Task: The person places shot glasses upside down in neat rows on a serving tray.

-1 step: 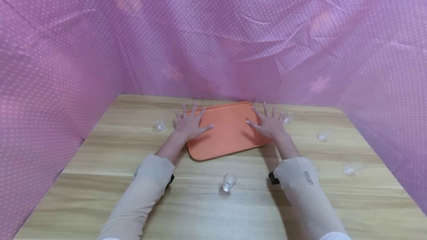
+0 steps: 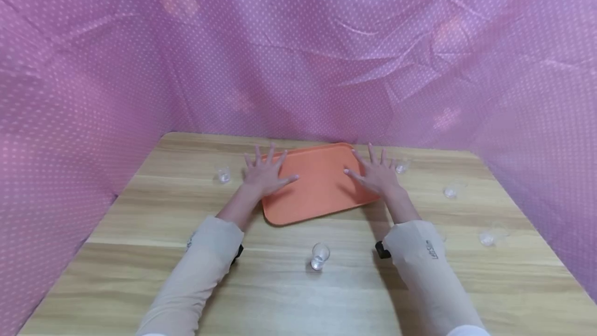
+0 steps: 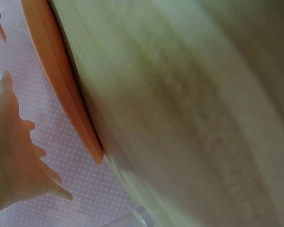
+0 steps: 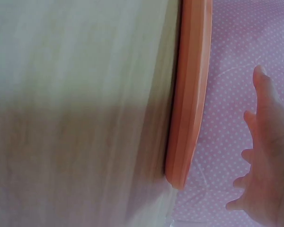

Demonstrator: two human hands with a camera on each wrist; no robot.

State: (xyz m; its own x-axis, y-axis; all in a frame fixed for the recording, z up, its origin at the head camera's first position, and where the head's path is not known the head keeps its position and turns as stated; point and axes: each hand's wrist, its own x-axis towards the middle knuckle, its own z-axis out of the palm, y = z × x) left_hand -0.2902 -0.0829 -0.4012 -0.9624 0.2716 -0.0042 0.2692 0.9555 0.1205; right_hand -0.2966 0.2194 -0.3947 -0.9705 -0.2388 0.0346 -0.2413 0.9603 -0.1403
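Observation:
An orange rectangular tray (image 2: 319, 185) lies slightly turned on the wooden table. Above its left end is my left hand (image 2: 266, 176), palm down with the fingers spread. My right hand (image 2: 379, 176) is spread in the same way over the right end. Both wrist views show a gap between hand and tray: the left hand (image 3: 19, 156) and the right hand (image 4: 274, 151) hover above the rim, holding nothing. A small clear glass (image 2: 320, 256) stands in front of the tray. Another small glass (image 2: 224, 175) is just left of my left hand.
On the right side of the table (image 2: 289, 305) are several more clear glasses, one (image 2: 401, 166) by my right fingertips, another (image 2: 451, 191) farther right, and one (image 2: 487, 237) nearer the right edge. A pink dotted curtain (image 2: 298, 56) surrounds the back and sides.

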